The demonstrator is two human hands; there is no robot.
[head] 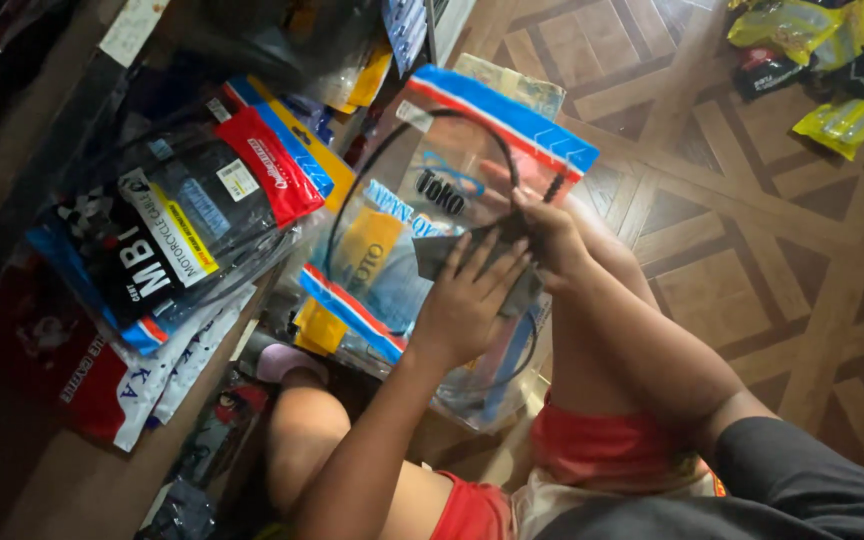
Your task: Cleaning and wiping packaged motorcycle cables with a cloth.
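Observation:
I sit on the floor and hold a coiled black cable (352, 190) in front of a clear plastic bag (512, 125) with red, white and blue edge stripes. My right hand (552, 235) pinches the cable end near its ribbed black sleeve. My left hand (467, 295) lies with fingers spread against a dark card and the bag, pressing them. The cable loop arcs up and left over the bag. Which part of the cable sits inside the bag I cannot tell.
A pile of packaged cables (167, 230) in clear bags with red, blue and yellow headers lies at the left. More yellow and dark packets (822, 50) lie on the wooden parquet floor (772, 250) at the top right. My bare knees and red shorts (602, 450) fill the bottom.

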